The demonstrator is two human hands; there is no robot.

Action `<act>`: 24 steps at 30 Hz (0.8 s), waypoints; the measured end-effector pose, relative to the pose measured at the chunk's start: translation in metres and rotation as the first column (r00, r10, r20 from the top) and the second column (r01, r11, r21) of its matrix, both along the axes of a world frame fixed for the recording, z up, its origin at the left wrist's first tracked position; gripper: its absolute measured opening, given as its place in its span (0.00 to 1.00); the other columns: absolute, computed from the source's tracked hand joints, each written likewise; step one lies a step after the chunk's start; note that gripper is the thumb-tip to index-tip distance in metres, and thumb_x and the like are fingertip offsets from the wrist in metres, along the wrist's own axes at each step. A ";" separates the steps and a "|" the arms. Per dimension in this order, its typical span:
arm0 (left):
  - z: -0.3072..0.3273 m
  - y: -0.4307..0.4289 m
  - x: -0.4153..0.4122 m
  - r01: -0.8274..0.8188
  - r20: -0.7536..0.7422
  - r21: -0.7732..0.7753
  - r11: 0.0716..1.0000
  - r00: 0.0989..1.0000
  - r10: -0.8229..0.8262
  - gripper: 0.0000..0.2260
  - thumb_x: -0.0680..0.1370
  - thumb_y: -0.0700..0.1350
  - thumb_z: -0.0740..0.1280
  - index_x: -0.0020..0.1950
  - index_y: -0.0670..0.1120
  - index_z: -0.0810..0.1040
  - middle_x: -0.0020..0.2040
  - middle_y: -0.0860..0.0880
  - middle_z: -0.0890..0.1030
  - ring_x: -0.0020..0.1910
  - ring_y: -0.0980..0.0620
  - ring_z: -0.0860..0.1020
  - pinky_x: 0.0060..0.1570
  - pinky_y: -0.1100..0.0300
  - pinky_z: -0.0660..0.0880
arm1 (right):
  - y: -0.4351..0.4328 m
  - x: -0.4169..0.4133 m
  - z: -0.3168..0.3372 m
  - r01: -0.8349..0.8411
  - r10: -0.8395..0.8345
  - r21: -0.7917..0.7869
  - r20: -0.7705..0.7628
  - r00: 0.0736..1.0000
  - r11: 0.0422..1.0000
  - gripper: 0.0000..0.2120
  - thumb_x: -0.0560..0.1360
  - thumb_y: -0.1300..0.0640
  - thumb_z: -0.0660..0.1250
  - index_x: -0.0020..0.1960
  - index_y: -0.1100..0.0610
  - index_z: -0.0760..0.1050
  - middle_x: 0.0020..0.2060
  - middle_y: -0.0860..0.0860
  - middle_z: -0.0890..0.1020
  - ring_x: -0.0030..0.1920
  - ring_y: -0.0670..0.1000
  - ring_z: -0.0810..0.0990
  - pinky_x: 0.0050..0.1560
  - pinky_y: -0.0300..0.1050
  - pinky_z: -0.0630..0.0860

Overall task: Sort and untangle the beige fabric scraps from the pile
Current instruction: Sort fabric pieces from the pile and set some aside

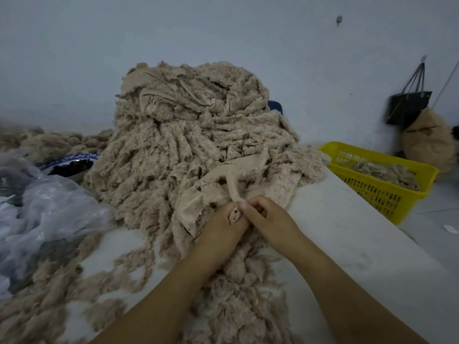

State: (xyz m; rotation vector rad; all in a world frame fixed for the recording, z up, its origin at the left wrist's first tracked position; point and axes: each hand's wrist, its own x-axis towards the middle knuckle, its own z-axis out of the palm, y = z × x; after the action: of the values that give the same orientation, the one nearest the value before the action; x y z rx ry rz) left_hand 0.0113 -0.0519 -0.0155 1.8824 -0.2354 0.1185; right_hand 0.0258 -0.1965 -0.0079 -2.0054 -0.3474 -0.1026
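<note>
Where the pile [193, 135] sloped down toward the near side of the bench [352, 234], a narrow beige scrap [233, 186] rose out of the two hands and ran up into a flat, smooth piece of the same cloth lying on the fluffy heap. The left hand [223, 225] had its fingers curled round the lower end of the scrap, a crumpled bit of it showing between thumb and forefinger. The right hand [269, 218] lay touching the left, fingers bent inward and pinching the same scrap a little higher up; how much cloth lay inside that hand could not be told. Both forearms reached in from the lower edge across loose tufts and strands of the same beige stuff, which trailed over the white bench. The pile stood tall at the middle of the bench, against a pale wall [223, 33], with more beige fluff spread low to its left. Left of the pile lay a crumpled clear plastic bag [52, 209], and behind that a blue-rimmed bowl [72, 163] with something dark in it. To the right, past the bench's edge, stood a yellow basket [380, 192] with a few beige scraps inside. Beyond it a black bag [408, 106] hung on the wall above a stuffed tan sack [429, 145].
</note>
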 end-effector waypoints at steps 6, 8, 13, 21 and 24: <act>0.004 0.000 -0.001 0.079 -0.036 -0.066 0.995 0.996 -0.082 0.09 0.79 0.53 0.69 0.41 0.52 0.76 0.31 0.59 0.77 0.29 0.63 0.73 0.31 0.69 0.69 | -0.004 0.011 -0.001 0.236 -0.232 0.241 -0.045 0.972 0.942 0.11 0.82 0.54 0.61 0.40 0.51 0.70 0.32 0.43 0.75 0.33 0.43 0.70 0.35 0.38 0.68; 0.005 0.002 -0.005 0.159 -0.042 -0.052 0.986 0.986 -0.161 0.11 0.79 0.51 0.69 0.37 0.54 0.75 0.30 0.59 0.75 0.28 0.62 0.71 0.31 0.68 0.69 | -0.021 0.019 0.000 0.437 -0.398 0.379 -0.180 0.899 0.816 0.11 0.82 0.56 0.61 0.40 0.52 0.69 0.34 0.49 0.72 0.34 0.48 0.68 0.35 0.43 0.66; 0.016 0.010 -0.005 0.054 -0.165 -0.431 0.901 0.977 -0.137 0.04 0.77 0.51 0.71 0.50 0.59 0.84 0.47 0.57 0.86 0.46 0.60 0.84 0.43 0.66 0.79 | -0.042 0.020 0.000 0.515 -0.436 0.483 -0.274 0.857 0.708 0.15 0.84 0.53 0.60 0.40 0.55 0.65 0.30 0.51 0.66 0.27 0.48 0.60 0.28 0.42 0.62; 0.015 0.015 0.000 -0.046 -0.313 -0.739 0.673 0.907 -0.281 0.15 0.76 0.48 0.69 0.56 0.40 0.84 0.54 0.36 0.84 0.51 0.41 0.84 0.48 0.50 0.82 | -0.008 -0.002 0.008 0.303 -0.385 0.324 0.227 0.894 0.896 0.05 0.82 0.54 0.61 0.52 0.43 0.72 0.47 0.43 0.78 0.38 0.42 0.76 0.37 0.34 0.71; 0.015 0.013 0.001 -0.058 -0.290 -0.747 0.663 0.925 -0.246 0.16 0.80 0.48 0.65 0.62 0.39 0.79 0.56 0.35 0.83 0.54 0.40 0.83 0.53 0.48 0.80 | 0.007 -0.007 0.003 0.099 -0.090 -0.006 0.358 0.930 0.995 0.06 0.80 0.55 0.60 0.53 0.47 0.74 0.47 0.40 0.76 0.41 0.40 0.76 0.38 0.32 0.70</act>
State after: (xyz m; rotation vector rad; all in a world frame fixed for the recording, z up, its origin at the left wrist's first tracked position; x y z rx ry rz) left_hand 0.0125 -0.0391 -0.0004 1.0180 -0.0065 -0.1977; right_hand 0.0187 -0.1894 -0.0045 -2.0248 -0.4838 -0.5315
